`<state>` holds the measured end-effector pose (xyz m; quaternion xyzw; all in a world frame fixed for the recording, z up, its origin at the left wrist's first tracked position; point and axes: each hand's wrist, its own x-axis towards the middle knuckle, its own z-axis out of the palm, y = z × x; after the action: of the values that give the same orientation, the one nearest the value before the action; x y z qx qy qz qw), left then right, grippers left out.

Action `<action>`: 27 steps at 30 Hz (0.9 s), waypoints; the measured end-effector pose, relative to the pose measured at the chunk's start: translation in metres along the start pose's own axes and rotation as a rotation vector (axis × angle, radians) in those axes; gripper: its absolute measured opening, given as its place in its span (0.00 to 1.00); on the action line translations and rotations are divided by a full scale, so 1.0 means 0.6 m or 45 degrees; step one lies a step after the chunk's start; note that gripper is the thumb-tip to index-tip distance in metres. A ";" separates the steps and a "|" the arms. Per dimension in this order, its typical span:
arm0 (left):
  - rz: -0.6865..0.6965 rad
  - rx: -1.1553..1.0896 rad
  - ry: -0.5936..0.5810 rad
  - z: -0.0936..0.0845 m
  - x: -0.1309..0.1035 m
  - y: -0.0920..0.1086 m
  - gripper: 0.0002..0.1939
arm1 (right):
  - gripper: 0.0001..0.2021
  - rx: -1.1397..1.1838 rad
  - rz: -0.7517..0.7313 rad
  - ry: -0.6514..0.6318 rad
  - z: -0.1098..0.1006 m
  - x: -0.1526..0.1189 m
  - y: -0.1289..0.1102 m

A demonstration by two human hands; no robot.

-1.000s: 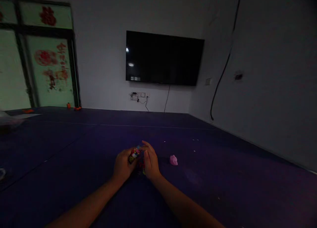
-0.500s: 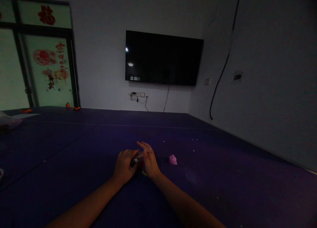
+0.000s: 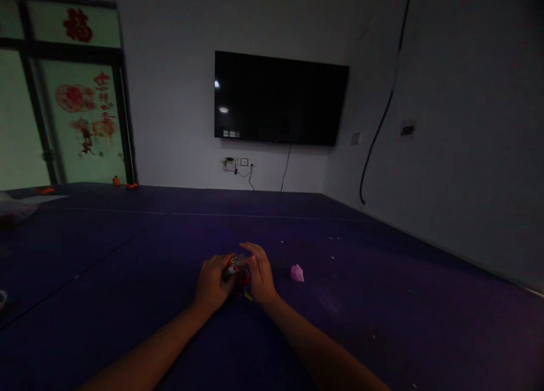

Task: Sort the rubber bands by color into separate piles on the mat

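Note:
My left hand (image 3: pixel 213 282) is closed around a small clear item with a dark and coloured print (image 3: pixel 233 266), which looks like a plastic packet or container. Facing it, my right hand (image 3: pixel 261 275) has its fingers stretched out and its thumb near the item's right end; whether it touches is unclear. Between my palms, small red, blue and yellow pieces (image 3: pixel 247 292) show just above the purple surface, partly hidden. To the right of my right hand lies a small pink object (image 3: pixel 297 273).
The purple surface (image 3: pixel 140 300) bears tiny white specks at the right. Orange objects (image 3: pixel 132 186) stand by the glass door at the back left. A clear bag (image 3: pixel 15 208) lies at the far left edge. A television (image 3: pixel 280 99) hangs on the back wall.
My hands have moved slightly apart, the right one a little to the right. More of the coloured print and the red and blue pieces now shows.

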<state>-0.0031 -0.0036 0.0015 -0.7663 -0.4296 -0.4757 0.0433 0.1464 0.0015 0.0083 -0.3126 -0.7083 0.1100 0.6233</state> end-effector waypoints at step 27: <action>-0.442 -0.290 0.229 0.013 0.009 -0.007 0.19 | 0.43 0.342 0.709 -0.065 -0.007 0.007 0.045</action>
<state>0.0005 0.0060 0.0001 -0.6352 -0.4928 -0.5881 -0.0880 0.1584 0.0241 -0.0019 -0.4067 -0.5899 0.3771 0.5869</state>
